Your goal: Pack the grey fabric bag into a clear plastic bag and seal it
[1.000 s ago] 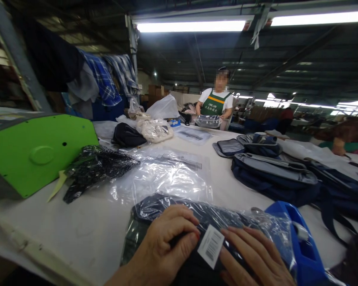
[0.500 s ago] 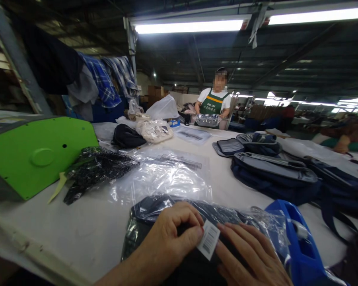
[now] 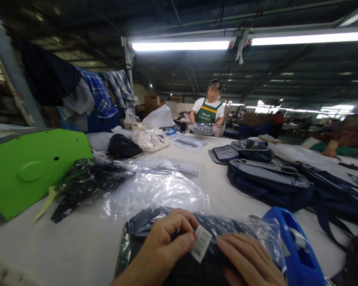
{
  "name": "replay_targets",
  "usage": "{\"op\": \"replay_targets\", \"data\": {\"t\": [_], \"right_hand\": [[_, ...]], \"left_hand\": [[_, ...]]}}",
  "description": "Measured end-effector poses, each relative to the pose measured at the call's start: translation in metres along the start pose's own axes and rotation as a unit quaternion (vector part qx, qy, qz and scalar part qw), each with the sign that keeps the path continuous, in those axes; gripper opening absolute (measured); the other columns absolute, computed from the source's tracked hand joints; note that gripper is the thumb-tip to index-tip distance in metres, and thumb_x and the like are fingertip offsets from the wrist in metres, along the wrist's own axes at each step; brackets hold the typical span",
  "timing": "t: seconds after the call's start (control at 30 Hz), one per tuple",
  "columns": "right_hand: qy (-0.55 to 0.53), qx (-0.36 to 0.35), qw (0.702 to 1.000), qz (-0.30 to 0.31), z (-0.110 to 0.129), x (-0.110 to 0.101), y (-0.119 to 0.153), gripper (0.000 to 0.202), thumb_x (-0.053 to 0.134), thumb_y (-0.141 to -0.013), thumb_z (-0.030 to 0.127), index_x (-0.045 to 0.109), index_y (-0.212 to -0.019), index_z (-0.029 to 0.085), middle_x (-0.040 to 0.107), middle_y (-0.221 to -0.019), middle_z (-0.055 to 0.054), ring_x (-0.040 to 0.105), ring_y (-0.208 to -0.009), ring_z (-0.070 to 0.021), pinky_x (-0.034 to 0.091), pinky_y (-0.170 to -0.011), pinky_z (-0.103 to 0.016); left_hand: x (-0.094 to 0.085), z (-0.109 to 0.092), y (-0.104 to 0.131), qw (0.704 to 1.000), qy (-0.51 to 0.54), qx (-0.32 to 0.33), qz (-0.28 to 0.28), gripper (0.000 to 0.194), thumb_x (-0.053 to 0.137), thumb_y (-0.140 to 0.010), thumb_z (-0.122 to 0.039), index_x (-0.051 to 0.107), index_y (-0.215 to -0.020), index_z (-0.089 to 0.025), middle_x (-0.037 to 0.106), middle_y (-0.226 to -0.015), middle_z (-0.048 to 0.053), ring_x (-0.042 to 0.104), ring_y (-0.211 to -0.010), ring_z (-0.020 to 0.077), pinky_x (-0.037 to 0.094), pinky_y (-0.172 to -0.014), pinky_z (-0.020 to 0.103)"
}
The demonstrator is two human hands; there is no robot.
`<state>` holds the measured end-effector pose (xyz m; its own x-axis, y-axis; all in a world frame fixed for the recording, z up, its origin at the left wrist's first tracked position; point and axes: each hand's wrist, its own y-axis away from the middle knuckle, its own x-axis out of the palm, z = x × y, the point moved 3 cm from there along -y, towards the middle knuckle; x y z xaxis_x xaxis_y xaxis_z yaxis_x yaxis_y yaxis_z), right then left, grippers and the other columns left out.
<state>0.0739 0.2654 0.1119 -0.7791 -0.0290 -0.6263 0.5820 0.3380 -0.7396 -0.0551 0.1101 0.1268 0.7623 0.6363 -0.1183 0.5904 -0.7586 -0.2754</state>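
A dark item in a clear plastic bag (image 3: 140,222) lies at the table's near edge. Above it, my left hand (image 3: 171,242) pinches a white barcode label (image 3: 201,243) by its left edge, between thumb and forefinger. To the right of the label, my right hand (image 3: 249,258) rests on the bagged item with its fingers stretched out, a small gap from the label. Just beyond the bagged item lie flat clear plastic bags (image 3: 167,186). A blue plastic tool (image 3: 298,246) stands to the right of my right hand.
A green machine (image 3: 38,167) stands at the left, beside crumpled black plastic (image 3: 89,182). Open navy bags (image 3: 265,182) cover the right side. A cream bundle (image 3: 150,140) sits further back. Across the white table (image 3: 86,238), a person in a green apron (image 3: 208,113) holds a plastic-wrapped item.
The view has tilted slightly upward. My right hand's fingers have come away from the label, while my left hand keeps its pinch on it.
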Motion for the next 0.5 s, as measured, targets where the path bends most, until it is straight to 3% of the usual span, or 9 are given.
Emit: {"op": "replay_targets", "data": {"t": [0.27, 0.5], "right_hand": [[-0.133, 0.153, 0.977, 0.062, -0.007, -0.001, -0.004, 0.033, 0.050, -0.088, 0.021, 0.047, -0.121, 0.021, 0.062, -0.106, -0.005, 0.058, -0.102, -0.0122, 0.051, -0.087, -0.019], [-0.215, 0.224, 0.949, 0.045, -0.010, -0.004, -0.015, 0.022, 0.049, -0.089, 0.024, 0.051, -0.110, 0.028, 0.060, -0.103, 0.001, 0.058, -0.097, -0.0081, 0.047, -0.085, -0.013]], "left_hand": [[0.001, 0.004, -0.011, 1.000, 0.007, -0.022, -0.011, 0.013, 0.050, -0.072, -0.024, 0.054, -0.062, -0.018, 0.060, -0.084, 0.002, 0.053, -0.080, 0.0171, 0.037, -0.073, 0.028], [0.001, 0.007, -0.014, 0.999, 0.023, -0.042, -0.017, 0.009, 0.049, -0.069, -0.022, 0.054, -0.061, -0.018, 0.060, -0.081, 0.002, 0.052, -0.077, 0.0172, 0.037, -0.072, 0.028]]}}
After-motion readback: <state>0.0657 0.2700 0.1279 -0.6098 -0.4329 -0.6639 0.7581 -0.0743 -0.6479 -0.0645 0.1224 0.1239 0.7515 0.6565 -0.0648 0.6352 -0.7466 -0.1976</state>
